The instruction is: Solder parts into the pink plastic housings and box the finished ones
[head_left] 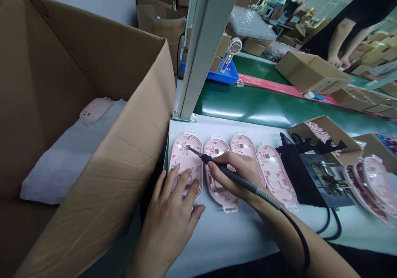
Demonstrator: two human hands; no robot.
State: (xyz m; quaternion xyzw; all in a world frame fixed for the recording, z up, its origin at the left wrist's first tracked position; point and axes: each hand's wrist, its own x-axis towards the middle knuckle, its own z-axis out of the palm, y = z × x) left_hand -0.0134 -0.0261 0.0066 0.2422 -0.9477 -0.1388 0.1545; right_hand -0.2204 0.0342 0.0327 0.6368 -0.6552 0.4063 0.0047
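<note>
My right hand (237,172) is closed round a soldering iron (231,173), whose thin tip meets the upper part of the leftmost pink plastic shell (186,156). On that same shell's lower part rests my left hand (172,216), fingers spread. To the right lie more pink shells in a row: a second shell (217,183), a third shell (242,143) partly hidden by my right hand, and a fourth shell (276,174). All lie with their insides up, showing ribs and small posts. The iron's cable runs back along my right forearm.
A large cardboard box (136,116) on the left holds a pink shell (95,109) on white sheeting. A metal post (201,50) rises behind the shells. Rightward are a metal fixture (330,176), stacked pink shells (376,178) and a box of small pink parts (321,131). A co-worker's hands (339,61) are across the green belt.
</note>
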